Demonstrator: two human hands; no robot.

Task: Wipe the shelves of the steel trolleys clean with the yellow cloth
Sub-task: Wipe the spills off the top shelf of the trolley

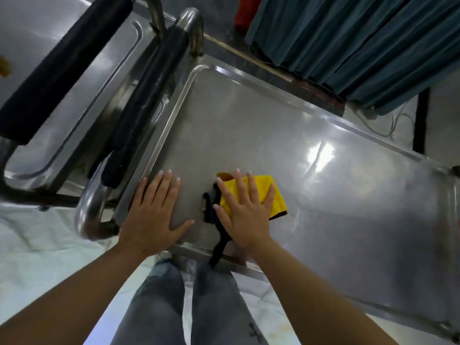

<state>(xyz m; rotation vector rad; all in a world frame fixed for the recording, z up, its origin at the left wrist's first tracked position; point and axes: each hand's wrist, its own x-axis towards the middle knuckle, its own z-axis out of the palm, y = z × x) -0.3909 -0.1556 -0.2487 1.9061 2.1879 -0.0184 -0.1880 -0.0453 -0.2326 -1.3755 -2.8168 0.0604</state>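
A steel trolley's top shelf fills the middle of the head view, its rimmed tray running from near left to far right. The yellow cloth with a dark edge lies folded near the shelf's front edge. My right hand presses flat on the cloth with straight, spread fingers. To its left, my left hand rests flat on the bare steel near the tray's left corner, fingers straight. A black strap hangs beside my right wrist over the shelf's front rim.
A second steel trolley stands at the left, its black padded handle beside the first trolley's padded handle. Teal curtains hang behind at top right. A cable lies on the floor. My legs in grey jeans stand below.
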